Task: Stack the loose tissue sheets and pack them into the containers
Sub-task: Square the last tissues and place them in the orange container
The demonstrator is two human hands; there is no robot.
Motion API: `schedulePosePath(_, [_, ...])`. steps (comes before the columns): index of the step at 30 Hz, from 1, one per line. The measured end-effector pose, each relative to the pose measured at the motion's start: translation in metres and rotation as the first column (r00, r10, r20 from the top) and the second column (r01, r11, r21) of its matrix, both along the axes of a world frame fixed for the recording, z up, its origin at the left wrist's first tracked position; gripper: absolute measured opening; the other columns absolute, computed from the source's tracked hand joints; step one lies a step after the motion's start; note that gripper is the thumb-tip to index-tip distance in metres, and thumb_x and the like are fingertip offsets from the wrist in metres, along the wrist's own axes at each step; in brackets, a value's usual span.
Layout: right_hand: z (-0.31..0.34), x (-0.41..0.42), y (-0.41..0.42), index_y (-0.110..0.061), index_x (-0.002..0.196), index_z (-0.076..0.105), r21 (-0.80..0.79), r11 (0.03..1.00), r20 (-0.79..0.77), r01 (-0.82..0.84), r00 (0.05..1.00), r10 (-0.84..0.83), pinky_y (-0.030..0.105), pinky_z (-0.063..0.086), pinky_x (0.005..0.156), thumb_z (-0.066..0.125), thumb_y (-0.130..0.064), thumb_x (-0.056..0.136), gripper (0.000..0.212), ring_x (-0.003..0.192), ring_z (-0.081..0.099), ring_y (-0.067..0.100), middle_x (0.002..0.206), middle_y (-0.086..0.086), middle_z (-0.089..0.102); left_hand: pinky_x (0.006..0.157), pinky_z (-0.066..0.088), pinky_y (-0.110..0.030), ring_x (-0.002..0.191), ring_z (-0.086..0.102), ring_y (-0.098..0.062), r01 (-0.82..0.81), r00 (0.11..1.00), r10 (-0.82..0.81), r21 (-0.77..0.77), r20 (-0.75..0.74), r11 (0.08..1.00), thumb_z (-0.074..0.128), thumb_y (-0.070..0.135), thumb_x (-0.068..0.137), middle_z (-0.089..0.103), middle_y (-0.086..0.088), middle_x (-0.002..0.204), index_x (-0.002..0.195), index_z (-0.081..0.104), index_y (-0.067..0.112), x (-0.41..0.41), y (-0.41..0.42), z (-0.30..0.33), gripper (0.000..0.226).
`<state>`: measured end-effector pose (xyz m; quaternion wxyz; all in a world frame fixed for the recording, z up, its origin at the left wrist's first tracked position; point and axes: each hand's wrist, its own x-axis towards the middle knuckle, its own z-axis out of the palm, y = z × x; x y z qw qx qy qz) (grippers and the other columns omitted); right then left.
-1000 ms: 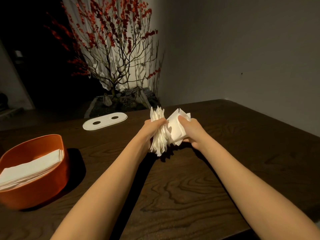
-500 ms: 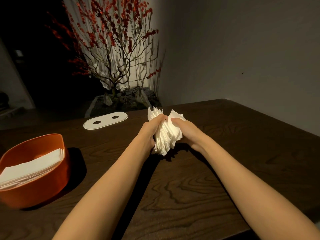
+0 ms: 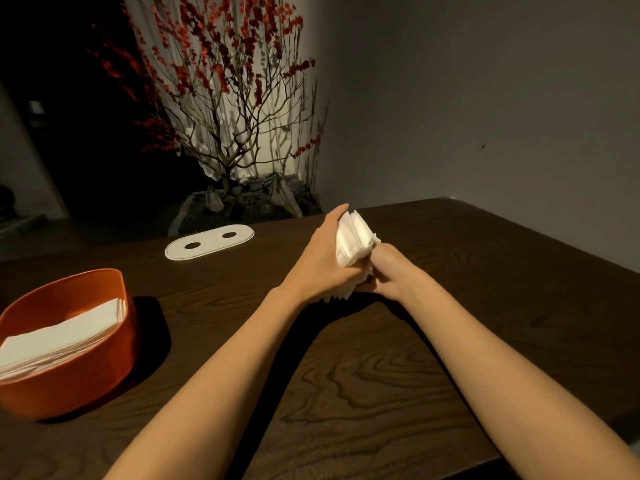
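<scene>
Here, a thick wad of white tissue sheets stands on edge between a person's two hands, just above the dark wooden surface near its far side. The left hand lies flat along the wad's left face, fingers straight and pressing; the right hand has its grip curled round the lower right corner of the stack. The sheets look light, soft and floppy, their lower edges ragged and fanned, so they would likely slide apart or crumple under a loose or one-sided hold. Squeezing both broad faces together, low and near the middle, seems the safest way to keep the pile square. Well apart to the left sits an orange container, already holding a folded stack of tissues. Beyond it, a white oval lid with two dark holes lies flat on the wood. Behind stands a bare-branched tree with red blossoms.
</scene>
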<state>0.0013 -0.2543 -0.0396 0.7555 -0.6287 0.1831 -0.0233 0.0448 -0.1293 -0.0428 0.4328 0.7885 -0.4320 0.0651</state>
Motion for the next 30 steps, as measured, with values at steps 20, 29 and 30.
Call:
schedulePosePath(20, [0.002,-0.003,-0.006,-0.012,0.133,0.053,0.027,0.992,0.001,-0.127,0.992,0.127,0.037,0.047,0.093,0.04,-0.051,0.098,0.054,0.117,0.055,0.027,0.13,0.014,0.057,0.074,0.054,-0.038,0.085,0.066,-0.027,-0.39,0.435,-0.314,-0.491,-0.844,0.779,0.068,0.03,0.087,0.067,-0.017,0.097,0.114,0.057,0.004,0.0,0.01,0.016,0.039])
schedulePosePath(29, [-0.012,-0.008,0.006,-0.006,0.115,0.063,0.334,0.912,0.039,-0.239,0.97,0.24,0.044,0.05,0.095,0.069,-0.016,0.084,0.033,0.103,0.064,0.027,0.116,0.014,0.066,0.087,0.053,-0.049,0.093,0.065,-0.033,-0.42,0.364,-0.515,-0.63,-0.776,0.653,0.065,0.02,0.089,0.066,-0.019,0.1,0.11,0.058,0.008,-0.008,0.014,0.003,0.025])
schedulePosePath(30, [-0.011,-0.008,0.005,-0.005,0.112,0.063,0.328,0.916,0.069,-0.232,0.973,0.222,0.044,0.05,0.096,0.067,-0.01,0.085,0.028,0.1,0.065,0.026,0.112,0.014,0.068,0.087,0.053,-0.049,0.094,0.066,-0.033,-0.412,0.375,-0.521,-0.641,-0.767,0.647,0.064,0.017,0.089,0.067,-0.02,0.1,0.11,0.058,0.006,-0.007,0.017,0.001,0.024])
